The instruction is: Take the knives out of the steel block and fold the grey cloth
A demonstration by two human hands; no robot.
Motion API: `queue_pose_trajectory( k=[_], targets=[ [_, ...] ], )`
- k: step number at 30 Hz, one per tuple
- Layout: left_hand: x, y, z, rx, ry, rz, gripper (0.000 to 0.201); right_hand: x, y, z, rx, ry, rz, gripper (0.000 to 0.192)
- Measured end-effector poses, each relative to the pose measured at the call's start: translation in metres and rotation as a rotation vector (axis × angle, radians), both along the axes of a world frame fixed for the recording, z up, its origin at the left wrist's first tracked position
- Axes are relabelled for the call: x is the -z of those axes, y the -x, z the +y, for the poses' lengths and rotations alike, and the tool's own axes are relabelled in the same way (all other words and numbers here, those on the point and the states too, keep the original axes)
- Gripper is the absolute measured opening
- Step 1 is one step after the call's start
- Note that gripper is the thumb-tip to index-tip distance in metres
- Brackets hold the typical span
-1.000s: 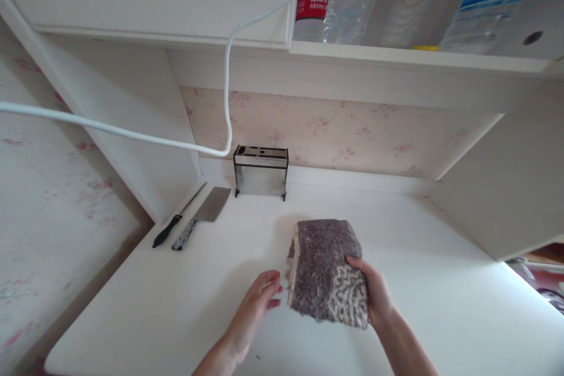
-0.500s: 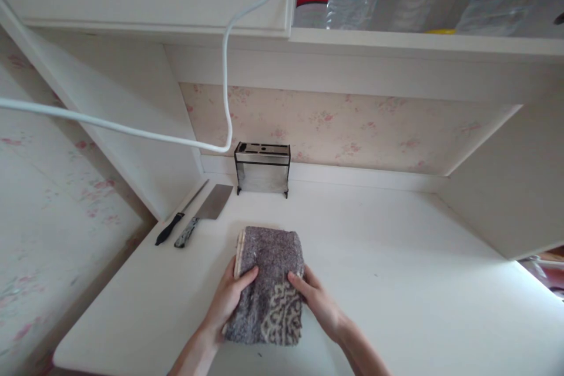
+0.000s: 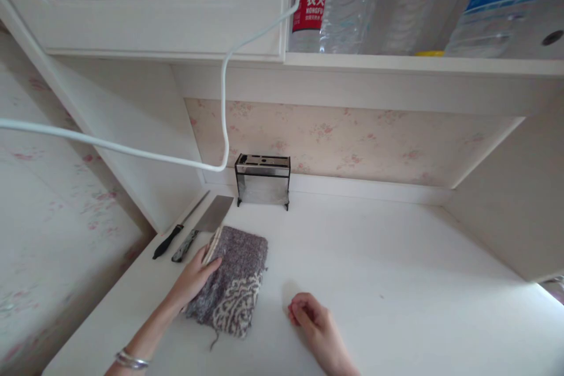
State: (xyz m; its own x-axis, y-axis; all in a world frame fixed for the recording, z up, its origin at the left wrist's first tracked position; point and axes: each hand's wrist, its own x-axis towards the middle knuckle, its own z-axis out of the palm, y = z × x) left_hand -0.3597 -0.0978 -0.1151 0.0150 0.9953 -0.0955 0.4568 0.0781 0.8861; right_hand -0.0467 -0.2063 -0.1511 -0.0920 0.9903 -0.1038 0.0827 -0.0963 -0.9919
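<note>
A folded grey-brown towel [image 3: 235,276] with a cream pattern is in my left hand [image 3: 194,276], thumb on top and the other fingers beneath its left edge. It is tilted, its far left corner close to the cleaver [image 3: 215,214]. Apart from the towel, to its right, my right hand [image 3: 312,323] is closed low over the white table, fingers curled in and thumb against them. Nothing shows in it. Left of the cleaver lies a sharpening steel [image 3: 170,241] with a black handle.
A knife block [image 3: 263,182] with clear sides and a slotted top stands near the back wall. A white cable [image 3: 224,100] hangs across the view before the cupboard. Several plastic bottles [image 3: 352,12] stand on the shelf above the table [image 3: 396,258].
My right hand has let go of the towel and curled up. My left hand has carried the towel to the left and turned it. The camera view has tilted up a little.
</note>
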Motion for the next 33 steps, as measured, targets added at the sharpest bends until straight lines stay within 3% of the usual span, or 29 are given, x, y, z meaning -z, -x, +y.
queue_pose_trajectory(
  k=[5,8,15,20,24,27,29,33],
  targets=[
    [0.025,0.010,0.014,-0.030,-0.214,0.289,0.064,-0.008,0.003,-0.005,-0.009,-0.034,-0.189,0.035],
    [0.030,0.017,0.019,-0.056,-0.263,0.399,0.069,-0.011,0.006,-0.008,-0.032,-0.064,-0.296,0.030],
    [0.022,0.034,0.033,-0.001,-0.304,0.468,0.066,-0.011,0.006,-0.008,-0.035,-0.092,-0.324,0.026],
    [0.012,0.028,0.032,0.002,-0.391,0.711,0.062,-0.008,0.006,-0.007,-0.031,-0.081,-0.309,0.023],
    [-0.004,0.002,0.015,-0.051,-0.611,0.819,0.043,-0.007,0.007,-0.007,-0.030,-0.091,-0.319,0.021],
    [-0.015,-0.035,-0.010,-0.037,-0.695,0.663,0.020,-0.006,0.007,-0.006,-0.025,-0.096,-0.324,0.019],
    [-0.019,-0.066,-0.031,0.079,-0.627,0.473,0.018,-0.006,0.008,-0.005,-0.019,-0.089,-0.308,0.017],
    [-0.016,-0.128,-0.063,0.319,-0.329,0.080,0.024,-0.005,0.008,-0.005,0.014,-0.062,-0.214,0.014]
  ],
)
